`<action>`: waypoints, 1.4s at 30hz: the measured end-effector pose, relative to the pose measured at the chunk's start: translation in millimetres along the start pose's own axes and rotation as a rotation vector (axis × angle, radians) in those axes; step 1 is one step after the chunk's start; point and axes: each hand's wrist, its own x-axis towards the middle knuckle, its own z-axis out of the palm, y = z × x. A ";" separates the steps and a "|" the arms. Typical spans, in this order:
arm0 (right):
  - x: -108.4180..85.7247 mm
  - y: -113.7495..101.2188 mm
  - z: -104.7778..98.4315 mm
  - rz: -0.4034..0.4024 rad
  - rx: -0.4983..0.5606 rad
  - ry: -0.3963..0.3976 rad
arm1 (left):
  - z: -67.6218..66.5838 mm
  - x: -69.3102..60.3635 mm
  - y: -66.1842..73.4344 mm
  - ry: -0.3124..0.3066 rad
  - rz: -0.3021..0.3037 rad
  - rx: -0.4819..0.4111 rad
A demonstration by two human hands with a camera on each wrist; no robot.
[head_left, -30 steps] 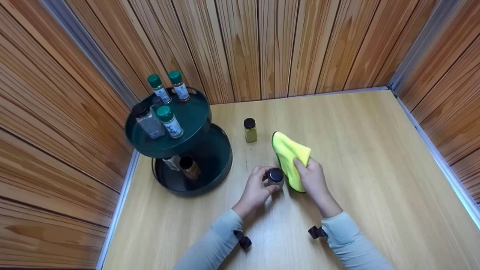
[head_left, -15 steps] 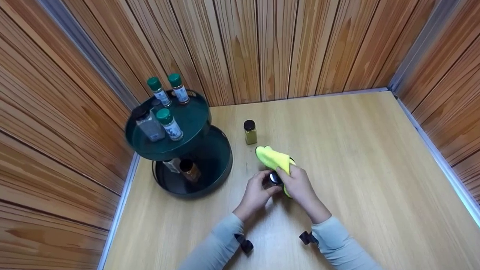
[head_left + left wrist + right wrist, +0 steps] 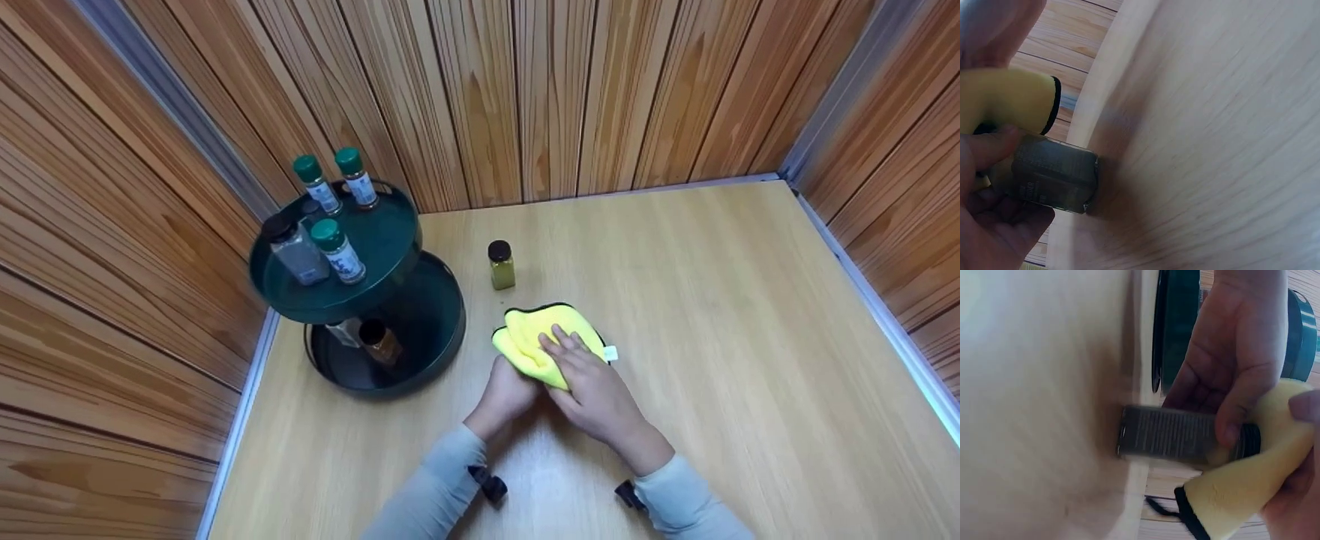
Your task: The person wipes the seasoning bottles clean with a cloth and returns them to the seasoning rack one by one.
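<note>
My left hand (image 3: 504, 396) grips a clear, square-sided spice jar (image 3: 1168, 433) near its neck, holding it above the table. Dark contents show through its sides, with small print on one face, and its black cap (image 3: 1250, 440) is partly under the cloth. In the head view a yellow cloth (image 3: 536, 328) with black edging and a white tag hides the jar completely. My right hand (image 3: 598, 394) lies over that cloth, pressing it onto the top of the jar with its fingers stretched out.
A black-capped jar with yellow-green contents (image 3: 502, 270) stands beyond my hands. To the left is a dark green two-tier round rack (image 3: 409, 255). Green-capped bottles (image 3: 341, 253) and a black-capped jar (image 3: 296, 251) stand on its upper tier; a brown jar (image 3: 380, 343) is below.
My right hand has brought the cloth leftward from beside the jar and spread it over the cap. My left hand keeps its hold on the jar in nearly the same place.
</note>
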 end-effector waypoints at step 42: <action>-12.0 34.8 -30.1 -0.250 0.237 0.032 | -2.2 -0.8 -0.2 -0.003 0.088 -0.105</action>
